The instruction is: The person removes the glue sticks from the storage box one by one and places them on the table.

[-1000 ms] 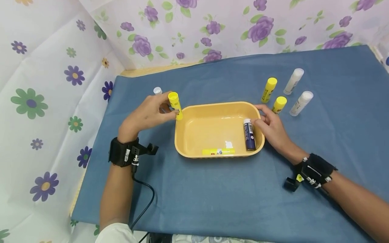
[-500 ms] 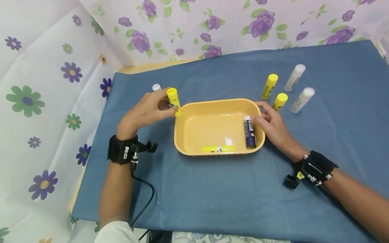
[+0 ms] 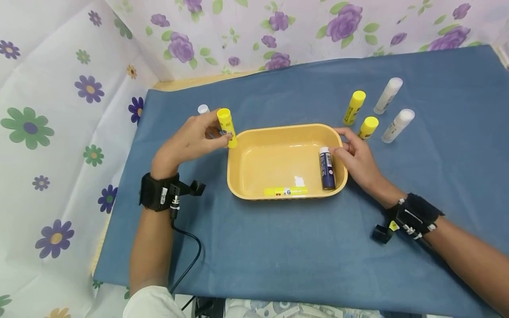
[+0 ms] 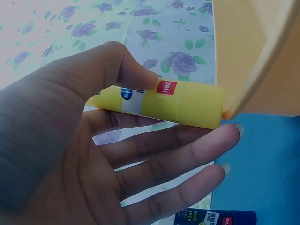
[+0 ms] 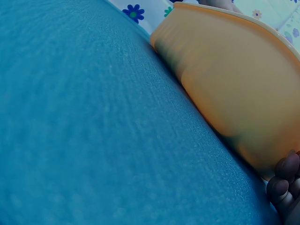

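Observation:
My left hand (image 3: 191, 140) pinches a yellow glue stick (image 3: 225, 121) between thumb and fingers, upright at the left rim of a yellow plastic tray (image 3: 286, 129). In the left wrist view, the glue stick (image 4: 197, 102) has its end close to the tray's wall; the other fingers are spread below. At the tray's right end my right hand (image 3: 359, 165) holds the rim, thumb over the inside. Within the tray, a dark blue glue stick (image 3: 327, 170) with a white cap leans near that thumb, and another yellow glue stick (image 3: 286, 191) lies along the front wall.
Beyond my right hand stand yellow glue sticks (image 3: 354, 108) and white ones (image 3: 388, 96). A white-capped glue stick (image 3: 203, 108) is partly hidden behind my left hand; a dark blue one (image 4: 215, 217) shows in the left wrist view. A blue cloth (image 3: 278, 247) covers the table.
The whole scene shifts slightly upward in the head view. Both hands keep their hold on the glue stick and the tray, with no clear movement of either.

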Action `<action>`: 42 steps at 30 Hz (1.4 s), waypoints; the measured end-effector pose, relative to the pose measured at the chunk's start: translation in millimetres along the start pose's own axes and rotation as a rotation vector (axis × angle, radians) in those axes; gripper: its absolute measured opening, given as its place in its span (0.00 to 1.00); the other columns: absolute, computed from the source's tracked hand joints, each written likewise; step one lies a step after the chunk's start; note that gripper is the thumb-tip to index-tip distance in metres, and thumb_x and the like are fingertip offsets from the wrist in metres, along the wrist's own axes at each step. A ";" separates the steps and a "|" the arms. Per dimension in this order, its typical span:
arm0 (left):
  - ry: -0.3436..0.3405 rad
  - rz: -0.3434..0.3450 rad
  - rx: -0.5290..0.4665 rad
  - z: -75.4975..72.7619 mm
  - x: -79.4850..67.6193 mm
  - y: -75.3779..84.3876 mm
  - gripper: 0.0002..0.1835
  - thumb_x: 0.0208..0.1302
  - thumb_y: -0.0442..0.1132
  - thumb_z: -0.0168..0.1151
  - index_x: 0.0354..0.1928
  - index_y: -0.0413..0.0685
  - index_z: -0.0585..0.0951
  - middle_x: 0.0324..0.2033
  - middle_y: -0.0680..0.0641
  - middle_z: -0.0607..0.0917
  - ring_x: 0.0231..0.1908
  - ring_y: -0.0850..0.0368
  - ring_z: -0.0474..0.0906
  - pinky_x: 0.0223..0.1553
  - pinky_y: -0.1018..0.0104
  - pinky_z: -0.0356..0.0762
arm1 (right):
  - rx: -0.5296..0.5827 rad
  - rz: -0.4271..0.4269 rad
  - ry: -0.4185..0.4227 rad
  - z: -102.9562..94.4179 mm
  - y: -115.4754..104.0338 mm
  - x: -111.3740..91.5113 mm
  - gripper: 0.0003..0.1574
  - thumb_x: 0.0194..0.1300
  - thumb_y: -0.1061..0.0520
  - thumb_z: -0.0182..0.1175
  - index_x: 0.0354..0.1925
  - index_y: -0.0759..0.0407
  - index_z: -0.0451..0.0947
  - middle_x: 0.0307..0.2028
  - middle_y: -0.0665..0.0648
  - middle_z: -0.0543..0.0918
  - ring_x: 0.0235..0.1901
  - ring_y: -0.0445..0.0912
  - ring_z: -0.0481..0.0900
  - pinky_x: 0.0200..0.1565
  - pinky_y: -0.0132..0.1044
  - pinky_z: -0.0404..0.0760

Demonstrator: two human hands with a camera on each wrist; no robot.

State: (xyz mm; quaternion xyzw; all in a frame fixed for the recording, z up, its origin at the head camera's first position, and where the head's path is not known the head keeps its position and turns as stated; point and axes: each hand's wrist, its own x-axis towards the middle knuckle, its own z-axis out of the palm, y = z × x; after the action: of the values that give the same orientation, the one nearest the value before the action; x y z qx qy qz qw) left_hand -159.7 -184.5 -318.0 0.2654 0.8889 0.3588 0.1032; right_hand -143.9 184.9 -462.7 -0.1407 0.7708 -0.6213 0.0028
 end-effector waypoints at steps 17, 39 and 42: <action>0.010 0.003 -0.012 0.1 8.9 -33.8 0.13 0.66 0.43 0.63 0.46 0.45 0.75 0.39 0.49 0.83 0.41 0.57 0.82 0.45 0.57 0.77 | 0.035 -0.003 0.002 -1.0 -2.0 3.5 0.25 0.71 0.62 0.51 0.65 0.62 0.68 0.14 0.64 0.73 0.10 0.51 0.76 0.12 0.35 0.72; 0.002 -0.019 -0.036 2.4 1.8 -12.0 0.09 0.66 0.33 0.60 0.45 0.38 0.74 0.40 0.39 0.83 0.40 0.48 0.82 0.43 0.52 0.75 | 0.037 0.026 -0.008 0.0 0.8 -0.6 0.24 0.72 0.61 0.52 0.65 0.58 0.69 0.21 0.66 0.81 0.15 0.49 0.81 0.16 0.36 0.78; 0.000 -0.008 -0.030 0.2 -0.1 -0.1 0.08 0.65 0.31 0.60 0.44 0.36 0.74 0.40 0.37 0.83 0.39 0.47 0.81 0.42 0.52 0.75 | 0.033 0.023 -0.007 -0.6 1.1 0.0 0.24 0.72 0.61 0.52 0.65 0.57 0.69 0.20 0.66 0.79 0.14 0.50 0.80 0.16 0.36 0.77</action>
State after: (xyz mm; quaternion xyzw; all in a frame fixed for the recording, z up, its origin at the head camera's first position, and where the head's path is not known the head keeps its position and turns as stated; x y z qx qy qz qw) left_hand -159.6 -184.5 -318.2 0.2601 0.8844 0.3720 0.1085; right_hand -144.3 185.7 -463.6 -0.1339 0.7619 -0.6335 0.0149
